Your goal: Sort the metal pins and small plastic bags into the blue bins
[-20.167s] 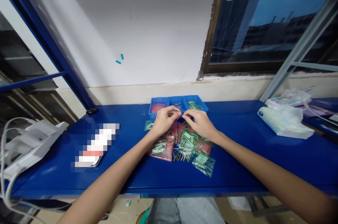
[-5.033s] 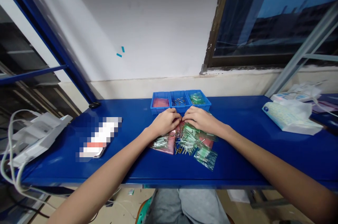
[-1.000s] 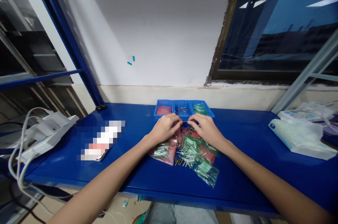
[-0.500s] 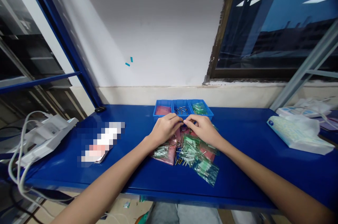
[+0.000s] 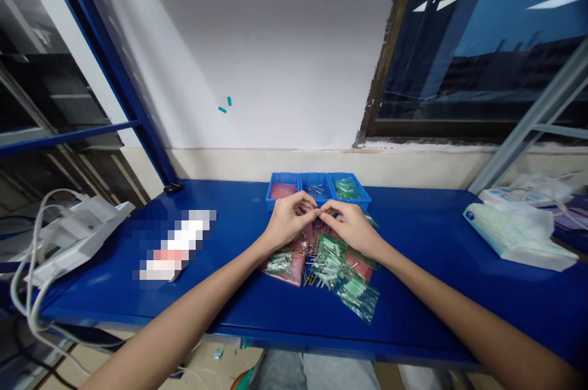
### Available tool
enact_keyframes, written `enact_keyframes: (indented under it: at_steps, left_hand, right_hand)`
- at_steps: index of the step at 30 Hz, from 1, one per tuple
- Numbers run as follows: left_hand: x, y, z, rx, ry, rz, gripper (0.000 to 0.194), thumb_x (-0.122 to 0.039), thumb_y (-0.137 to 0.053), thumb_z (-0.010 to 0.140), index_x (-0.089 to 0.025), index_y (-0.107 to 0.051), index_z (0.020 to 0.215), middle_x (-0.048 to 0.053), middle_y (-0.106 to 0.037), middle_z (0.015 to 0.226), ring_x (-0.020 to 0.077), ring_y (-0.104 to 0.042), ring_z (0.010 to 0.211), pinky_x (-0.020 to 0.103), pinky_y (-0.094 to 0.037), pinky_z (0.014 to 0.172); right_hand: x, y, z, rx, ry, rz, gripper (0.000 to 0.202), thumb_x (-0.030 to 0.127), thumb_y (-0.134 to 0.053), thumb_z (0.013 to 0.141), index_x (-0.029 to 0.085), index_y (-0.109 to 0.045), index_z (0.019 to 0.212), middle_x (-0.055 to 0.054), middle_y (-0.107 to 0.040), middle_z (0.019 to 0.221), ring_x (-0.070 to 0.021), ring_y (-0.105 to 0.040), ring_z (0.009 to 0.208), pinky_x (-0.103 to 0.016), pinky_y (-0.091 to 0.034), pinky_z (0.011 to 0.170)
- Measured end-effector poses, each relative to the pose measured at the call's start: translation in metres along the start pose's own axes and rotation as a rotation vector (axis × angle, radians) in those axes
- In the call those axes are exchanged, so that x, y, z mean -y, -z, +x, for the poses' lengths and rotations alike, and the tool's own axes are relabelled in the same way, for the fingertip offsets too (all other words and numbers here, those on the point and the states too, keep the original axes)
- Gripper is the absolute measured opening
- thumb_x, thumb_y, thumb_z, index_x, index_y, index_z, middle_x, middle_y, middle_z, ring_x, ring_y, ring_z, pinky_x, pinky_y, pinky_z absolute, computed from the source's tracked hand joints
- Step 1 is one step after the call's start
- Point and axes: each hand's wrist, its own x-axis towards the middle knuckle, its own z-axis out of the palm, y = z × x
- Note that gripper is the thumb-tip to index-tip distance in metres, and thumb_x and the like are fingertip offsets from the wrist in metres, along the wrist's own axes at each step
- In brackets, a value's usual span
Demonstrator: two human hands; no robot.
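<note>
Trousers of grey cloth [image 5: 340,373] showed below the near edge of a blue counter [image 5: 280,313]. On it, nearer than both hands, lay a clear bag [image 5: 357,299] of slim parts, loose metal pins [image 5: 311,280] and a heap of green bags [image 5: 328,256]. A pink bag [image 5: 296,270], with a small clear packet [image 5: 279,263] on top, lay just on the near side of the left hand [image 5: 290,217]. The right hand [image 5: 350,225] met it over the heap's far part, fingers of both drawn narrow at the tips; whether they pinched a small part, I could not tell. Well left of the hands lay a pixelated object [image 5: 174,249], with a white power strip [image 5: 82,240] further out; well to the right, a tissue pack [image 5: 514,237]. Just beyond the hands stood three blue bins [image 5: 367,201]: pink packaging [image 5: 283,190] in the left, slim metal pieces [image 5: 316,190] in the middle, a green packet [image 5: 346,187] in the right. Behind rose a pale wall [image 5: 275,59], and a window [image 5: 482,53] beyond the right hand's side.
</note>
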Motion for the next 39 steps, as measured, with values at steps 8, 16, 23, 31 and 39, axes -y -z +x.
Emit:
enact_keyframes:
  at_steps: [8, 16, 23, 31, 39]
  left_hand:
    - [0.002, 0.011, 0.000, 0.006, -0.291, 0.434, 0.012, -0.025, -0.060, 0.095, -0.020, -0.069, 0.103, 0.006, -0.064, 0.103, 0.0173, -0.063, 0.091, 0.031, -0.053, 0.078]
    - [0.004, 0.010, -0.004, 0.202, -0.318, 0.564, 0.014, -0.023, -0.055, 0.098, -0.016, -0.067, 0.097, 0.006, -0.068, 0.089, 0.0184, -0.064, 0.084, 0.033, -0.053, 0.077]
    - [0.001, 0.006, -0.002, 0.070, -0.128, 0.223, 0.008, -0.021, -0.061, 0.092, -0.018, -0.067, 0.097, 0.002, -0.074, 0.088, 0.0155, -0.069, 0.079, 0.028, -0.055, 0.073]
    - [0.002, 0.003, 0.002, 0.032, 0.036, 0.031, 0.010, -0.026, -0.068, 0.087, -0.015, -0.068, 0.086, 0.005, -0.074, 0.082, 0.0169, -0.070, 0.075, 0.029, -0.056, 0.071]
    - [0.004, 0.026, 0.009, 0.023, -0.130, 0.434, 0.019, -0.021, -0.053, 0.094, -0.018, -0.065, 0.108, 0.005, -0.073, 0.090, 0.0177, -0.068, 0.079, 0.030, -0.052, 0.071]
  right_hand:
    - [0.004, 0.004, 0.001, -0.028, 0.034, -0.107, 0.016, 0.020, -0.054, 0.091, 0.020, -0.061, 0.077, 0.001, -0.065, 0.071, -0.0131, -0.056, 0.062, -0.025, -0.041, 0.059]
    - [0.007, 0.003, -0.004, -0.029, 0.168, -0.270, 0.016, 0.019, -0.052, 0.094, 0.021, -0.060, 0.081, -0.001, -0.064, 0.078, -0.0165, -0.058, 0.072, -0.029, -0.043, 0.071]
    - [0.001, 0.001, -0.001, 0.003, 0.106, -0.249, 0.008, 0.022, -0.056, 0.094, 0.019, -0.063, 0.095, -0.004, -0.067, 0.089, -0.0174, -0.062, 0.077, -0.029, -0.046, 0.073]
    - [-0.004, 0.001, 0.001, -0.024, 0.119, -0.259, 0.009, 0.018, -0.056, 0.093, 0.020, -0.062, 0.088, -0.002, -0.066, 0.083, -0.0167, -0.061, 0.076, -0.029, -0.045, 0.073]
    - [-0.027, 0.014, 0.041, -0.050, 0.217, -0.650, 0.020, 0.020, -0.046, 0.097, 0.017, -0.065, 0.096, -0.012, -0.067, 0.097, -0.0270, -0.057, 0.098, -0.041, -0.045, 0.088]
